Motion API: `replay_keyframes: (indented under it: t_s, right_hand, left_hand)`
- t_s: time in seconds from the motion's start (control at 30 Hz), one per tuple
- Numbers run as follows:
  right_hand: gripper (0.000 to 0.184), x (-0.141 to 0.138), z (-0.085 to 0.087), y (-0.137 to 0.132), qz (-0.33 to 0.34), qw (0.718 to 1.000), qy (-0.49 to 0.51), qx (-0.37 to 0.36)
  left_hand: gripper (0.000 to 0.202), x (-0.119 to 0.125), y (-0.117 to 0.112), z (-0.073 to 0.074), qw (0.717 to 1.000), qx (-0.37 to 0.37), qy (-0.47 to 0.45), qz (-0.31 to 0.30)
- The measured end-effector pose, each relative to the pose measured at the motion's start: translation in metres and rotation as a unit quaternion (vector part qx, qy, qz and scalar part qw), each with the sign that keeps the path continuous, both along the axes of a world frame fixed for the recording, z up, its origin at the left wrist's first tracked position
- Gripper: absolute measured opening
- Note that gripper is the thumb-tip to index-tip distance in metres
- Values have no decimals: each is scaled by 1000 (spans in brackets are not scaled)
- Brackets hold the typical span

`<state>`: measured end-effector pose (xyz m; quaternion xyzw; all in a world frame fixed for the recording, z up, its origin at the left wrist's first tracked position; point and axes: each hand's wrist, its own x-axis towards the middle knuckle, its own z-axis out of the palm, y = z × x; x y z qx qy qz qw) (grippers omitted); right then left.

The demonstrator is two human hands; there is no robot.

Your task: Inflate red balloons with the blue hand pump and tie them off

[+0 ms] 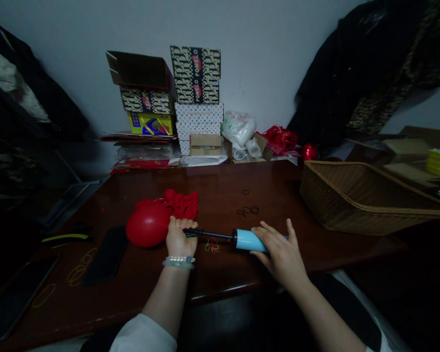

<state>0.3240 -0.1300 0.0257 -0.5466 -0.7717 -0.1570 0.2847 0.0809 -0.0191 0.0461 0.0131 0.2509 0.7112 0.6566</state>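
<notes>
A hand-held balloon pump with a blue barrel and black rod lies level between my hands, above the table. My left hand is closed around its black nozzle end. A partly inflated red balloon sticks out to the left of that fist, its neck hidden by the fingers. My right hand holds the blue barrel, with thumb below, fingers over the top and the outer finger sticking up. Behind the balloon is a heap of limp red balloons. Small coloured bands lie under the rod.
A wicker basket stands at the right of the brown table. Black rings lie mid-table. At left are a black phone-like slab, yellow rubber bands and a tablet-like device. Cartons are stacked along the wall.
</notes>
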Motion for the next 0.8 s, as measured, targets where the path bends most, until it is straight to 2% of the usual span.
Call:
replay_keyframes:
  t_s: [0.33, 0.53, 0.63, 0.8]
  right_hand:
    - [37, -19, -1, -4, -13, 999, 25, -18]
    - [34, -33, -3, -5, -18, 999, 36, -1]
    - [34, -36, -3, -6, -19, 999, 40, 1]
    - [37, -36, 0, -2, -7, 999, 36, -5]
  left_hand:
    - [40, 24, -13, -15, 1000, 5, -4, -23]
    - [40, 42, -24, -21, 999, 12, 5, -40]
    - [41, 46, -27, -19, 999, 8, 11, -45]
    - [41, 40, -24, -7, 999, 10, 26, -46]
